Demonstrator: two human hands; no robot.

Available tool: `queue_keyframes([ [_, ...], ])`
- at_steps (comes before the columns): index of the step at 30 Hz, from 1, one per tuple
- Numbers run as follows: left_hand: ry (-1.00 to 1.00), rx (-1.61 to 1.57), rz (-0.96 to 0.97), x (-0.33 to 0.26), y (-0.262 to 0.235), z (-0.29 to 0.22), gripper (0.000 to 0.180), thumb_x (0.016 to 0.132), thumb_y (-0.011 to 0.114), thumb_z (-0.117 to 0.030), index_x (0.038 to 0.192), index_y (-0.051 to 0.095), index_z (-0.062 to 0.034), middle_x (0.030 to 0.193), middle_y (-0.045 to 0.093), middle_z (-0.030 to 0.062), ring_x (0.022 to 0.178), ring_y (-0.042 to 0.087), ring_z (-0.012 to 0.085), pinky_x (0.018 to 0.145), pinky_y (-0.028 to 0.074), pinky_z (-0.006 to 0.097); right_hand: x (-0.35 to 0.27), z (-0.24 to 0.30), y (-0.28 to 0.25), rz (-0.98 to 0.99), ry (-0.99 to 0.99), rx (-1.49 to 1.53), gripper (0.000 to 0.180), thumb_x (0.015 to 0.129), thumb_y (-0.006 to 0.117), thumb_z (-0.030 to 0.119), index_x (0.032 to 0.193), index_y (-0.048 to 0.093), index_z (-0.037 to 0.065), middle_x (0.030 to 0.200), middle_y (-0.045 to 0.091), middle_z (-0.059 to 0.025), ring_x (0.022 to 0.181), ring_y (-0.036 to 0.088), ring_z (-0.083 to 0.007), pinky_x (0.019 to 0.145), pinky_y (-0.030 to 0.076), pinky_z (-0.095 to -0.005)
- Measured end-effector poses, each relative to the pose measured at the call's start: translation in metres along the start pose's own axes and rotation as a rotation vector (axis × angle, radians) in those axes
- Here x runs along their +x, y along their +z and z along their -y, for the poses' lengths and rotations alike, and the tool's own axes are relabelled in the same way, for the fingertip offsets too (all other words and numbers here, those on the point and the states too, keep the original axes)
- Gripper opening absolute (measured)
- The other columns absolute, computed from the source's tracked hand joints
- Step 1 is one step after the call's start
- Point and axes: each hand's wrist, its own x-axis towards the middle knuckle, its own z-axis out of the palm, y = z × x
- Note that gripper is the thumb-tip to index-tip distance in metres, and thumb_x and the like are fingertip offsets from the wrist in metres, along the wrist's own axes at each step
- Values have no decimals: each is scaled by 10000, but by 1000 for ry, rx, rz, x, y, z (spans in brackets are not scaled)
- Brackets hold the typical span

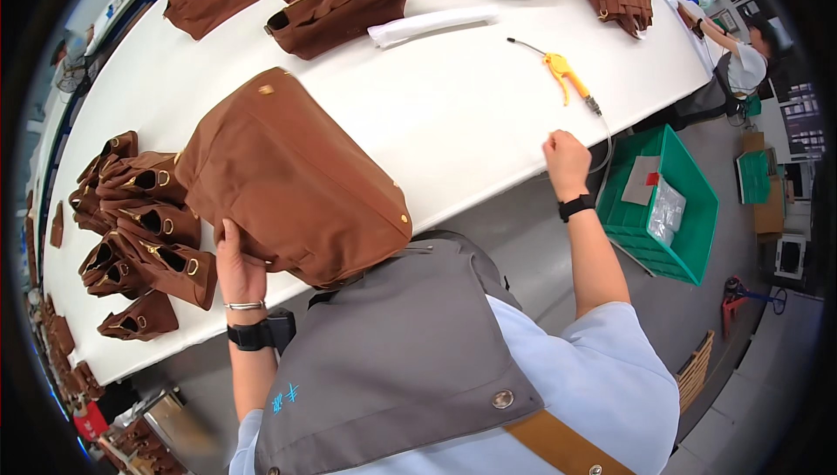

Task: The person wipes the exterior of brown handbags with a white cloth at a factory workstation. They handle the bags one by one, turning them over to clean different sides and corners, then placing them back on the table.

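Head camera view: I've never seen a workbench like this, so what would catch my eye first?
The large brown fabric handbag dominates, bottom up at the near edge of the long white table, with the person's left hand gripping its lower edge. The right hand rests closed at the table's edge, just short of a yellow air blow gun. A heap of small brown pouches crowds the table's left side.

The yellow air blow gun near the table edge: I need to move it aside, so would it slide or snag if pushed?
The yellow air blow gun probably stays rigid, its thin nozzle unbending. The hose trailing off the white table edge would likely tug back. Lying on its side, it seems unlikely to roll.
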Motion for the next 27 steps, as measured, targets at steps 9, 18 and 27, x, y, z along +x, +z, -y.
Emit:
queue_keyframes([
  [9, 421, 1189, 181, 25, 109, -57, 257, 858, 649, -127, 1032, 641, 62, 939, 671, 156, 852, 643, 249, 751, 495, 332, -24, -49, 34, 325, -190, -380, 121, 808, 556, 89, 736, 640, 40, 775, 645, -135, 766, 637, -305, 669, 533, -412],
  [18, 1156, 1682, 333, -1, 85, 19, 323, 819, 521, -58, 1118, 550, 62, 934, 603, 162, 832, 598, 277, 730, 493, 356, 21, 187, -85, 54, -321, 736, 94, 896, 606, 67, 884, 628, -23, 769, 615, -143, 664, 598, -292, 598, 478, -380],
  [27, 1372, 1240, 297, -39, 15, 1, 311, 726, 680, -1, 1032, 623, -17, 1073, 620, 122, 924, 598, 282, 787, 495, 357, 14, 277, -97, 179, -555, 1048, 141, 899, 506, -5, 963, 628, -32, 839, 621, -136, 742, 613, -257, 674, 489, -336],
])
